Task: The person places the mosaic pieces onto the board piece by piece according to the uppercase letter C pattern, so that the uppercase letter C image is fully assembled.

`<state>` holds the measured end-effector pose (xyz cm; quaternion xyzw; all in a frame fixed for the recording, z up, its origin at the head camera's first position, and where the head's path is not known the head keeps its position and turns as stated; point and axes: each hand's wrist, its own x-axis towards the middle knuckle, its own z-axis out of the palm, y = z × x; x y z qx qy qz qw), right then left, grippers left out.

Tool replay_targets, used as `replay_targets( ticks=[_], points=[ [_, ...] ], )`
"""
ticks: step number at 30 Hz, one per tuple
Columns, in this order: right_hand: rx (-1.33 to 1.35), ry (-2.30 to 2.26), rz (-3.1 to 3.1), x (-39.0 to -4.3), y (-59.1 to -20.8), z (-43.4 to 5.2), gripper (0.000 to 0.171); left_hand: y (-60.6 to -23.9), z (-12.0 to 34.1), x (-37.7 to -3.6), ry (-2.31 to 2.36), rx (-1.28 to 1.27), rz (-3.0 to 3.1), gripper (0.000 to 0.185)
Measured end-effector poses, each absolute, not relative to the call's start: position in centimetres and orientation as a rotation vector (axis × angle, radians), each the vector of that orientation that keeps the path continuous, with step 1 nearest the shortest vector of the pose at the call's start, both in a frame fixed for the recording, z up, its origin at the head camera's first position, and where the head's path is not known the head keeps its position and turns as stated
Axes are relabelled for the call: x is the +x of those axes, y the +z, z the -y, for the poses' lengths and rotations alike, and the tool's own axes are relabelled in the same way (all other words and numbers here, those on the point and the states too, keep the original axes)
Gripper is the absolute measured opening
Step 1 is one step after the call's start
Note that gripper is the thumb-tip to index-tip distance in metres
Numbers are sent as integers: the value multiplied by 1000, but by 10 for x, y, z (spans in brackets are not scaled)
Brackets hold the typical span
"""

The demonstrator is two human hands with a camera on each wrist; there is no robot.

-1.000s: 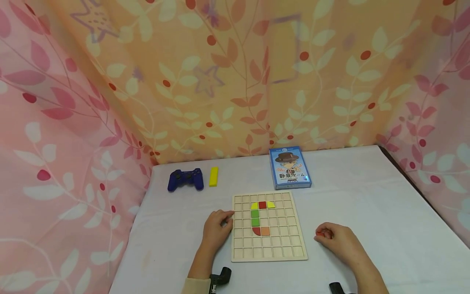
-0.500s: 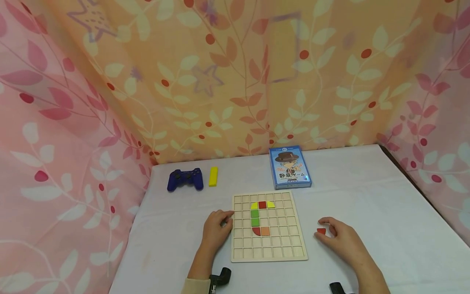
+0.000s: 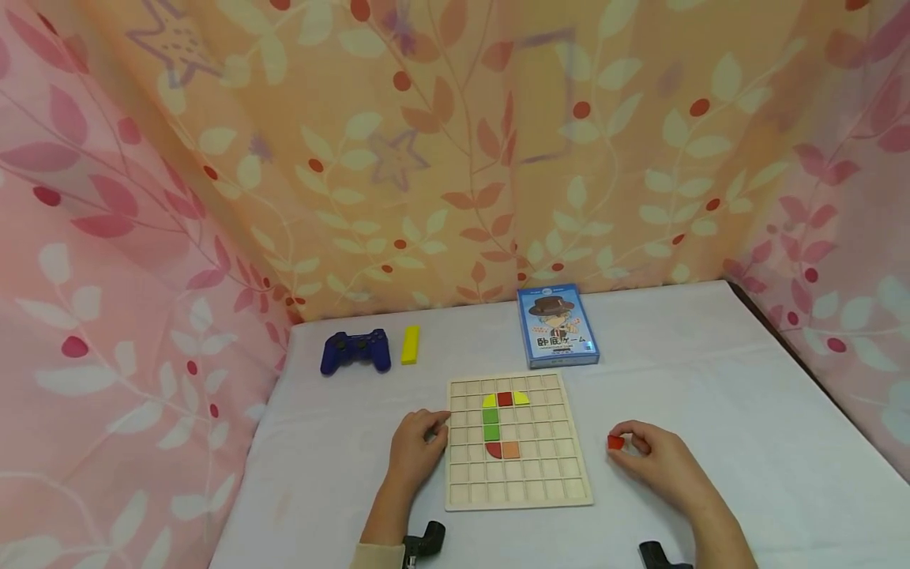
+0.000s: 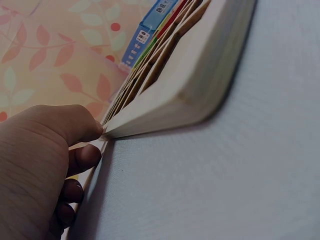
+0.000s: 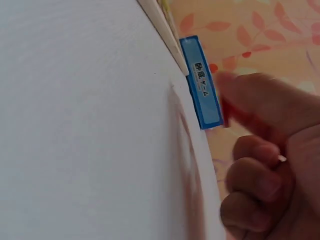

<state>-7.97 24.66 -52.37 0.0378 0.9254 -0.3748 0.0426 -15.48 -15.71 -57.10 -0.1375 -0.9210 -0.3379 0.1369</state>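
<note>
My right hand (image 3: 657, 458) is to the right of the wooden grid board (image 3: 526, 495) in the head view. Its thumb and index fingertip pinch a small red tile (image 3: 615, 442); only a red sliver shows past the fingers in the right wrist view. At the board's left edge, my left hand (image 3: 417, 446) rests with its fingertips against the side. The left wrist view has its thumb (image 4: 82, 125) touching the board's rim, other fingers loosely bent below. Several coloured tiles lie in the grid: yellow rounded ones, a red square (image 3: 505, 399), green squares (image 3: 490, 432), a red quarter-circle and an orange square (image 3: 510, 450).
Behind the board stands a blue card-game box (image 3: 559, 328). A dark blue game controller (image 3: 355, 352) and a yellow block (image 3: 410, 344) lie at the back left. White cloth (image 3: 341, 442) covers the table, with patterned curtains behind and at both sides.
My right fingers spread apart and then closed again, bringing the red tile from mostly hidden to showing at the fingertips. The left hand stays at the board's edge.
</note>
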Motion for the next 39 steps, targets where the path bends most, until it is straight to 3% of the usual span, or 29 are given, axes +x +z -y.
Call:
replay_targets(
  ticks=[16,27,39],
  points=[
    [-294,-1231,-2902,-125,-452,-193,25,-573,154,-169,-998,-431,2635,23],
    [-514,-982,-2898,-135,-476,-147,13,-571,151,-165,-1018,-395,2644,21],
    [-419,-821,-2879,-134,-512,-140,20,-576,147,-167,-1031,-408,2636,22]
  ],
)
